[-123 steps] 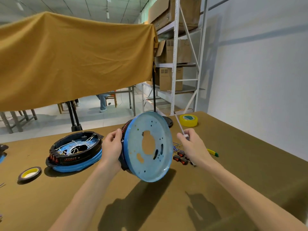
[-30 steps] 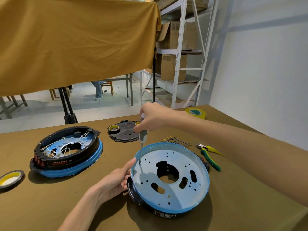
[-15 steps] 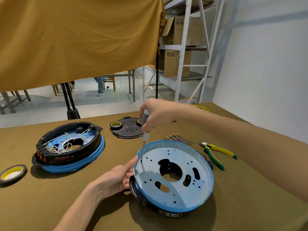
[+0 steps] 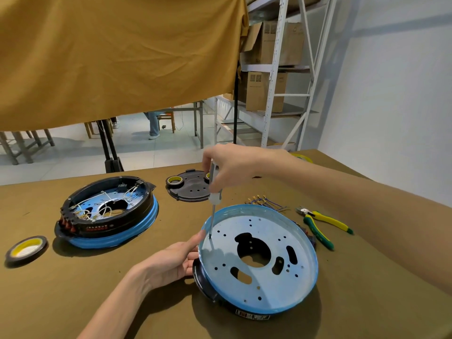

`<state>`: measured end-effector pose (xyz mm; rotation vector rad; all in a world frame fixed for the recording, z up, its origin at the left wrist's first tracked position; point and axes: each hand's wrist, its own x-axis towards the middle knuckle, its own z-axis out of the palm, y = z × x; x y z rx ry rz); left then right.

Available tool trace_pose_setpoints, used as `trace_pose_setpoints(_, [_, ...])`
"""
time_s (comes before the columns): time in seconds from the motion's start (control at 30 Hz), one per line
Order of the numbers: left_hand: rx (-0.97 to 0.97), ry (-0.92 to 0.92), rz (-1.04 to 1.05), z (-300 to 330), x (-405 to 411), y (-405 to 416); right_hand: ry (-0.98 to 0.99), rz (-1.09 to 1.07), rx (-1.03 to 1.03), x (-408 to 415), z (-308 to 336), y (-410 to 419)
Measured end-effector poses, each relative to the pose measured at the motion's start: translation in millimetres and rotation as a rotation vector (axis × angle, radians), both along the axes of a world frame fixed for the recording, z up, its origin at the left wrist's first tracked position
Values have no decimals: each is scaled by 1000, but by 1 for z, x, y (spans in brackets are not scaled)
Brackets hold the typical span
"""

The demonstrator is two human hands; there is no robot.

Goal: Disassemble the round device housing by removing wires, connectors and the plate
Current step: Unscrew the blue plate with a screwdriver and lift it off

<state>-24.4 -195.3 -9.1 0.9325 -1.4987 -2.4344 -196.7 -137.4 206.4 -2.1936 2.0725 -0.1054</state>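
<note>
Head view, left to right: a black roll of yellow tape (image 4: 26,249) lies at the table's edge beside a second round black-and-blue housing (image 4: 107,212) with white wires loose inside. Your left hand (image 4: 175,261), fingers mostly straight, presses against the near-left rim of the round blue-rimmed device housing (image 4: 256,261), which now lies flat, plate side up, on the olive-brown table (image 4: 73,302); four seconds ago you held it on edge. Your right hand (image 4: 232,167) grips a grey-handled screwdriver (image 4: 215,192) upright, where it earlier held a thin white strip, and the tip has settled on a hole near the plate's left edge. That suggests screw removal is starting. The pale blue metal plate (image 4: 266,231) looks flat, dotted with small holes around large cutouts. Loose wires (image 4: 266,203) and yellow-handled pliers (image 4: 322,223) lie just beyond.
</note>
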Motion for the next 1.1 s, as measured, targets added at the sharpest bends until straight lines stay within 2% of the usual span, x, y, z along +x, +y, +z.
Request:
trace_pose_setpoints(0.1, [-15,-14,-9,1,0,1,293,-83,-172,2,-12,1])
trace_pose_setpoints(0.13, [-12,-12,-9,1,0,1,323,-78,-194,2,-14,0])
trace_pose_setpoints(0.17, [-8,-9,-8,1,0,0,296,-59,-171,1,-14,0])
trace_pose_setpoints(0.3, [-8,0,-32,-2,1,-4,-8,61,11,-3,-1,5])
trace_pose_setpoints(0.37, [-9,0,-43,-4,2,-5,-78,89,23,-1,-2,7])
trace_pose_setpoints(0.53, [-26,33,-88,-3,4,-6,237,-34,-225,8,-17,1])
trace_pose_setpoints(0.6, [-53,21,-128,-2,4,-5,202,-5,-207,8,-16,-1])
trace_pose_setpoints(0.7, [-125,-25,-137,-3,2,-5,34,39,-71,6,-7,-1])
trace_pose_setpoints(0.8, [-90,-49,-113,-2,1,-5,-99,68,17,6,0,4])
trace_pose_setpoints(0.87, [-76,-69,-121,1,1,-4,-85,47,0,7,-4,6])
trace_pose_setpoints(1.0, [-52,-141,-176,3,-3,4,262,-46,-236,7,-20,10])
trace_pose_setpoints(1.03, [-45,-154,-185,3,-5,8,261,-44,-239,6,-21,11])
trace_pose_setpoints(1.1, [-42,-179,-185,3,-10,16,108,-31,-147,2,-17,14])
